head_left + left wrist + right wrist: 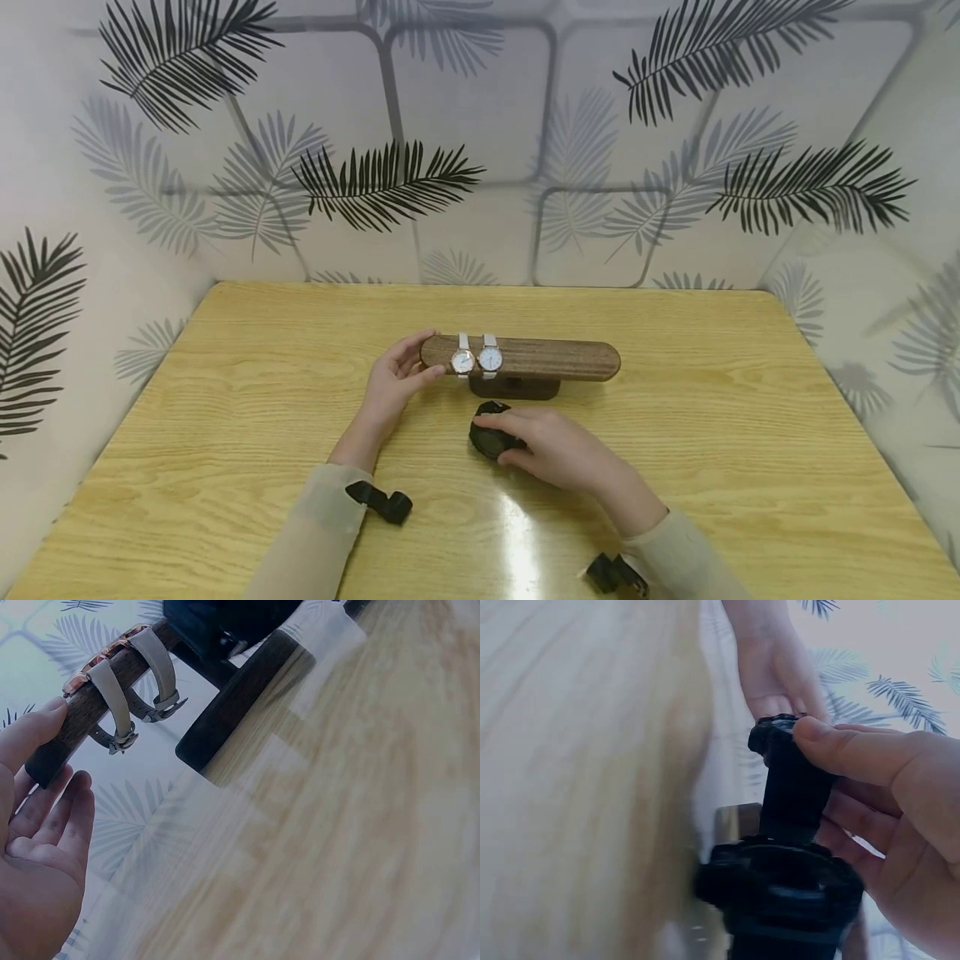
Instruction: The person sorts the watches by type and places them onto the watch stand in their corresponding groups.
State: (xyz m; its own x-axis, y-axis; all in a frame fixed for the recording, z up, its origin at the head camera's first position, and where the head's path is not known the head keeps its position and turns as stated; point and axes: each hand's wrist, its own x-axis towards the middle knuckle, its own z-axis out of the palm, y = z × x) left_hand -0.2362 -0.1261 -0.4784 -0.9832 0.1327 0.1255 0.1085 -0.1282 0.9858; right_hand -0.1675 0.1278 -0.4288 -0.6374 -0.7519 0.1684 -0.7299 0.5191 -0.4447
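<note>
A brown wooden watch stand [555,358] with a long rounded bar stands on the table. My left hand [393,379] grips the bar's left end, thumb in front and fingers behind. Two white-strapped watches with rose-gold rims, a left one [462,361] and a right one [491,358], hang on the bar beside that thumb. In front of the stand's base, my right hand [558,446] holds a chunky black wristwatch [489,442] between thumb and fingers. The right wrist view shows its black strap [795,795] hanging below the thumb, with a bulky black part lower down.
The pale wooden table [225,400] reaches back to a wall [480,225] with a leaf print. A black camera mount [382,502] sits at the left cuff, and another black mount [617,575] at the right cuff.
</note>
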